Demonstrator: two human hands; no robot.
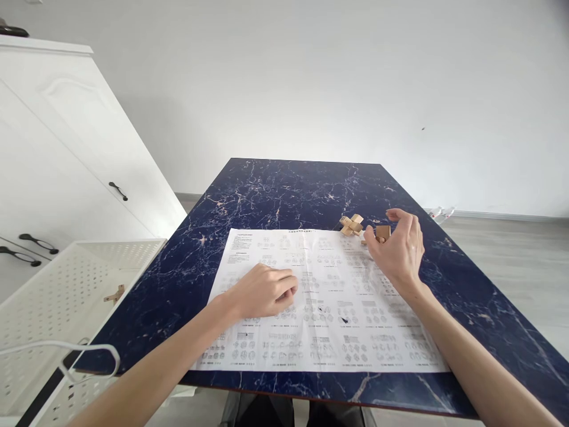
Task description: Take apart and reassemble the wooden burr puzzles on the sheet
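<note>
My left hand (268, 290) rests on the printed paper sheet (311, 332) with its fingers curled in a loose fist, and nothing shows in it. The sheet carries rows of small diagrams and lies on the dark blue table. At the sheet's far right corner, my right hand (400, 243) spreads thumb and fingers apart around a small wooden block puzzle (383, 232). My palm and thumb partly hide this brown piece; whether the fingers touch it I cannot tell. Just left of it sits another wooden puzzle of crossed bars (352, 225), at the sheet's top edge.
The blue marbled table (284, 196) reaches back toward a white wall. On the left stand a white cabinet (80, 148) and a perforated white basket (66, 279) with a wooden piece (114, 293) inside. A white cable (113, 356) loops at the table's left front corner.
</note>
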